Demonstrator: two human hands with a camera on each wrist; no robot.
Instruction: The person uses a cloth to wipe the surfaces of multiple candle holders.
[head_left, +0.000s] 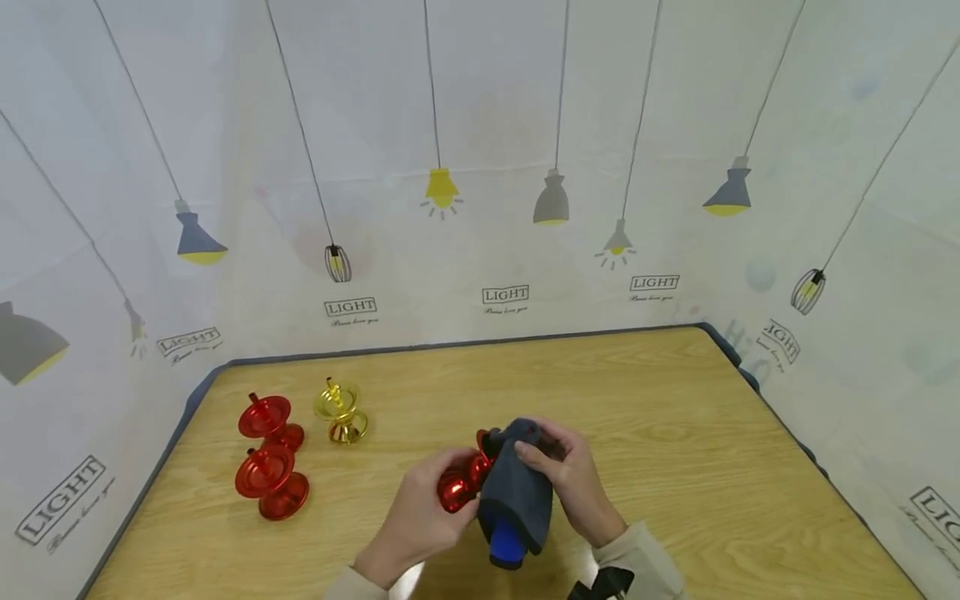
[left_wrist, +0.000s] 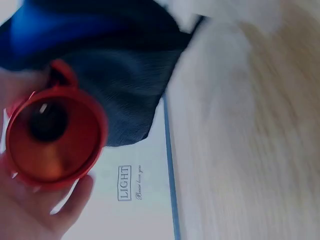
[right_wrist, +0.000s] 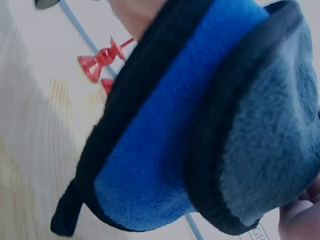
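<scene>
Fleecy cloth (head_left: 519,500) is pinched by right grip (head_left: 576,481); at its nine o'clock, left grip (head_left: 424,510) holds red candle holder (head_left: 456,490), likely light, rigid, slippery: grasp by stem.

The bench (head_left: 712,467) has a yellowish wood-grain top with dark edging. On it stands a gold candle holder (head_left: 337,403); left of that stand a red candle holder (head_left: 264,417) and a second one (head_left: 285,498), nearer the person than the gold one.

The left hand (left_wrist: 37,212) holds a red hollow piece (left_wrist: 55,150); behind it is blurred cloth (left_wrist: 127,87), seemingly dark and blue.
</scene>
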